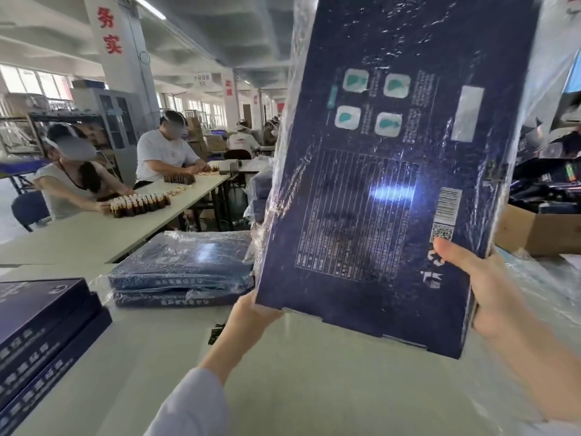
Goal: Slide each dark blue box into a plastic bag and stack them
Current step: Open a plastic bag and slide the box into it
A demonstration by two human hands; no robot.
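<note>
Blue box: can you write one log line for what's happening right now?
box: held upright above table | bag: over it | left hand: grips lower left corner | right hand: grips right edge | bagged stack: on table

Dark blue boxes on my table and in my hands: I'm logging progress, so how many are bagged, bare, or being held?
bagged boxes, stacked: 2
bare boxes, stacked at the left edge: 3 in view
held box, partly in its bag, gripped by left hand and right hand: 1
Total: 6
</note>
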